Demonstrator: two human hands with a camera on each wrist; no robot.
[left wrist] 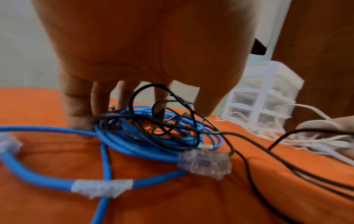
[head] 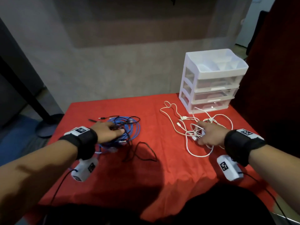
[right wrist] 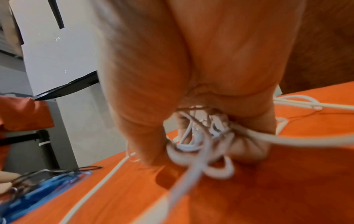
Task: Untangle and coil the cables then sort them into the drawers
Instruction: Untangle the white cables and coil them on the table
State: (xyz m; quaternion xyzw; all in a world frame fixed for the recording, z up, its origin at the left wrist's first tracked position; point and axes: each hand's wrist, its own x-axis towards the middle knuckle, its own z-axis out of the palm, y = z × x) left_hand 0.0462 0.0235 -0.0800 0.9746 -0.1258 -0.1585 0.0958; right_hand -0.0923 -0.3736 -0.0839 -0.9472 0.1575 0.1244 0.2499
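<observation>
**Two heaps, one at a time**

The left hand (head: 108, 131) presses spread, straight fingers on the blue cable (head: 129, 129) and black cable (head: 142, 151) heap. The right hand (head: 209, 133) curls round the white cables (head: 191, 132). Best lift white clear first; the drawers (head: 212, 88) wait beyond it on the desk (head: 162, 176).

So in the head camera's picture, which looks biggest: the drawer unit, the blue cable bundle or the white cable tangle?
1. Drawer unit, largest.
2. White cable tangle, sprawled nearly as wide but thin.
3. Blue cable bundle, smallest, partly hidden under the left hand.
</observation>
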